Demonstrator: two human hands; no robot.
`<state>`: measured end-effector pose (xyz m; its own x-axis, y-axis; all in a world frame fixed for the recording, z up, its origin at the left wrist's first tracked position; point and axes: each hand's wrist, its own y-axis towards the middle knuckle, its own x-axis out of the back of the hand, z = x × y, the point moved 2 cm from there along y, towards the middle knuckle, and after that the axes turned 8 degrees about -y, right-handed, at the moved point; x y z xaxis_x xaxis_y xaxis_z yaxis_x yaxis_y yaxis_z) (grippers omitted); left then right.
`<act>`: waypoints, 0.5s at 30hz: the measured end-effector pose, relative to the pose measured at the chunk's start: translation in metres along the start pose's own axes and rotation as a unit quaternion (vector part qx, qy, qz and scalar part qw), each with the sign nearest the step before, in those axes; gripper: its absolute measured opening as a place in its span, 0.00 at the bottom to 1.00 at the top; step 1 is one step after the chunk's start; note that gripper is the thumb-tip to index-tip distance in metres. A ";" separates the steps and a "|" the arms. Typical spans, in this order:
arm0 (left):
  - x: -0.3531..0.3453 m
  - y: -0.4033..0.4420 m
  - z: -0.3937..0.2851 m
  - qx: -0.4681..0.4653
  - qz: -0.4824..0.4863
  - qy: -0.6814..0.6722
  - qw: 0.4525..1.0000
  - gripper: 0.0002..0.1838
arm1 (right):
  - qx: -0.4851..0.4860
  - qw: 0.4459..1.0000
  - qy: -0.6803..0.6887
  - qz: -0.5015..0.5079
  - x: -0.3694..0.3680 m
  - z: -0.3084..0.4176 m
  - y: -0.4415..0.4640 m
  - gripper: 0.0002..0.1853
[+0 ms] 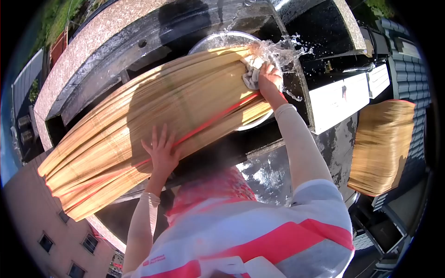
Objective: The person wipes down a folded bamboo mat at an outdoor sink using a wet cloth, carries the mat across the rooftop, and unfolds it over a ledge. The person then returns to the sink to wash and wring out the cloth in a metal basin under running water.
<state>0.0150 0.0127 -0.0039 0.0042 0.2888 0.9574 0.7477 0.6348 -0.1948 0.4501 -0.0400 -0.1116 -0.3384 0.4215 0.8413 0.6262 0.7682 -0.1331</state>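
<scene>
A long straw-coloured slatted mat point(185, 92) with red edging, bunched in folds, slants across the view from lower left to upper right. My right hand point(270, 79) presses a wet pale cloth point(251, 74) on the mat's far right end, its fingers closed round the cloth. Water splashes up around that hand. Spread fingers of my left hand point(162, 150) lie flat on the mat near its red-edged side. Under the right end of the mat, a round metal basin point(222, 36) shows only part of its rim.
A stone-edged sink or trough point(79, 69) curves behind the mat. White panels point(340, 102) stand to the right. Beyond them, another straw-coloured mat point(382, 146) hangs near dark roof tiles point(412, 74). Wet paving point(273, 173) shows below my right arm.
</scene>
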 end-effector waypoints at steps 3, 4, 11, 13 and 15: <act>-0.011 0.050 -0.021 0.043 0.045 -0.037 0.997 0.37 | -0.045 0.998 -0.046 0.007 -0.024 0.041 0.018 0.20; -0.016 0.059 -0.023 0.046 0.042 -0.033 0.998 0.36 | -0.052 0.997 -0.048 0.015 -0.029 0.045 0.023 0.22; -0.026 0.062 -0.014 0.052 0.072 -0.003 0.996 0.37 | 0.005 0.979 0.056 0.196 -0.042 0.062 0.023 0.20; -0.023 0.064 -0.013 0.058 0.101 -0.004 0.993 0.36 | -0.021 0.968 0.090 0.235 -0.019 0.058 0.024 0.24; -0.019 0.057 -0.010 0.058 0.092 -0.024 0.994 0.35 | -0.042 0.966 0.122 0.223 0.008 0.053 0.021 0.29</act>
<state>0.0646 0.0362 -0.0308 0.0993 0.4401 0.8925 0.6555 0.6459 -0.3914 0.4233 0.0052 -0.1360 0.1486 0.5672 0.8101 0.7302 0.4895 -0.4766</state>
